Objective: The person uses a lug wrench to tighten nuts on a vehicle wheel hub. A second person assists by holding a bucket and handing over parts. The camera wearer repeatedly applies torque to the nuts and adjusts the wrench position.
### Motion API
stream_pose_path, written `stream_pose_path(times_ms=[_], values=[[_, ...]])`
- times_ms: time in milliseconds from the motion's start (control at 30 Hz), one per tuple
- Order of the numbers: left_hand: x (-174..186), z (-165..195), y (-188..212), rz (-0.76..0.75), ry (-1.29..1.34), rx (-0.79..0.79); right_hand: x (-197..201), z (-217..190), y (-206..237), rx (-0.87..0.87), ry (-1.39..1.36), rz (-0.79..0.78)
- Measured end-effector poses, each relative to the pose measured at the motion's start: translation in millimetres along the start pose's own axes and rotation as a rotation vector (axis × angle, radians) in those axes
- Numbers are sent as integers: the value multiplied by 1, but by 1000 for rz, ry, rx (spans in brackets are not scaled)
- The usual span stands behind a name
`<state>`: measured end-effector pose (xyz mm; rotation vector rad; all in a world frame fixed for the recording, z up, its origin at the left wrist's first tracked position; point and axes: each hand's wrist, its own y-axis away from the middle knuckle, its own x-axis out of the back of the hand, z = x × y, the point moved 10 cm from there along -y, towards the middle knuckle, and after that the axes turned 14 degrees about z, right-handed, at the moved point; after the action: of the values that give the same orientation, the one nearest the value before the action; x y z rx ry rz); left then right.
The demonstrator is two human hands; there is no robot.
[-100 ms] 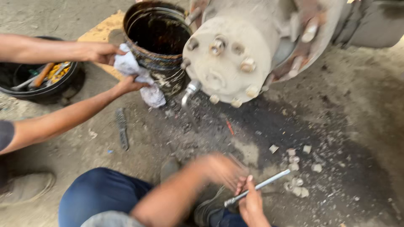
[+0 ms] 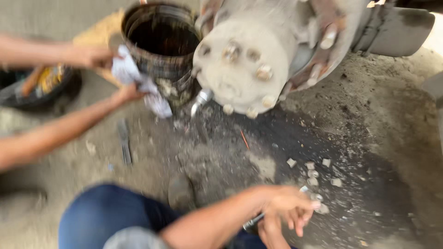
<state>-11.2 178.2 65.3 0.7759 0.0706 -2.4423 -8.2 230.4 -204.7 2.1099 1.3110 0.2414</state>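
My left hand (image 2: 287, 206) reaches across from the lower left, its fingers loosely spread over a thin metal rod (image 2: 253, 223) that lies low near the ground. Only part of my right hand (image 2: 271, 236) shows at the bottom edge, just under the left, and it grips the rod's near end. The rod's far tip (image 2: 303, 189) pokes out beyond my left hand, beside several small metal nuts (image 2: 314, 174) scattered on the oily ground. The frame is blurred.
A large grey wheel hub (image 2: 244, 60) with studs hangs above the ground. Behind it stands a dirty black bucket (image 2: 161, 41). Another person's two hands hold a white rag (image 2: 134, 78) at the left. A black tub of tools (image 2: 46, 85) and a flat tool (image 2: 123, 140) lie left.
My left hand has slid right and down, so that it now lies over the rod. The view is more blurred.
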Motion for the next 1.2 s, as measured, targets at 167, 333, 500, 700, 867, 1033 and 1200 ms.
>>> stream_pose_path(times_ms=[167, 333, 500, 700, 867, 1033, 1200], values=[[124, 84, 110, 833, -1217, 139, 51, 20, -10, -117, 163, 180], [218, 77, 282, 1610, -977, 316, 18, 15, 3, -184, 64, 151], [253, 56, 247, 1751, -490, -335, -21, -3, 28, -57, 147, 33], [199, 59, 200, 1515, 286, -334, -17, -3, 45, -19, 270, 81], [117, 180, 165, 555, 1303, -736, -17, 2, 43, -59, 283, 109], [85, 211, 211, 626, 727, -928, -14, 14, 56, -102, 289, 65], [30, 220, 252, 1407, -1398, -1004, -21, 14, 60, -135, 248, 31]])
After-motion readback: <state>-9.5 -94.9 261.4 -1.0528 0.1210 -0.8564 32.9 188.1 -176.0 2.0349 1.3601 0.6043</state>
